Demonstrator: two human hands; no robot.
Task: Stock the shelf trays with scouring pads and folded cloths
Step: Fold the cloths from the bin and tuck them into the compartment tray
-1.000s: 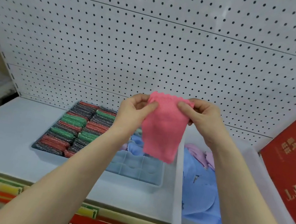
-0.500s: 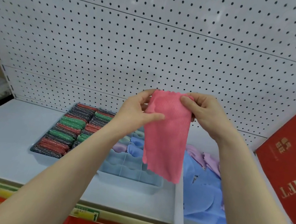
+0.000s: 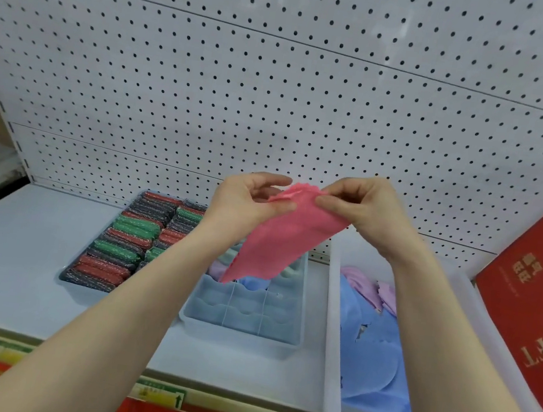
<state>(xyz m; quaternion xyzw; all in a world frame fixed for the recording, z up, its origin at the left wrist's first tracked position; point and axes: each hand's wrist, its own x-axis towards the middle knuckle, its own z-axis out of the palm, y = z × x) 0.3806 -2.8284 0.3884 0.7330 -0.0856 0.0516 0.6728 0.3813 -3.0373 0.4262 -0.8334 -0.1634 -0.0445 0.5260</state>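
Pink cloth (image 3: 288, 239) held up in the air above the shelf, folded into a long strip. Long axis slanted: upper end far and right at the hands, lower end hanging down and left, its tip over the divided tray (image 3: 246, 309). Upper end, with its scalloped edge, pinched between thumb and fingers of the right hand (image 3: 362, 211). Left hand (image 3: 249, 203) pinching the same end from the left, thumb under the strip, index finger stretched above it. Both hands close together, almost touching.

Divided tray pale blue, with wavy partitions; near compartments bare, far ones holding folded blue and lilac cloths, partly hidden behind the pink strip. Just left of it, touching or nearly so, a tray of scouring pads (image 3: 127, 242) packed in rows of red, green and dark pieces. To the right, a white plastic bin (image 3: 333, 352) with loose blue and lilac cloths (image 3: 370, 340) heaped inside, its near end over the shelf lip.

Shelf (image 3: 7, 261) flat and pale grey, with bare surface left of the pad tray and along the near edge. White pegboard (image 3: 279, 85) rising behind. Red box with gold lettering (image 3: 536, 310) leaning at the far right. Price-label strip (image 3: 159, 395) along the shelf front.
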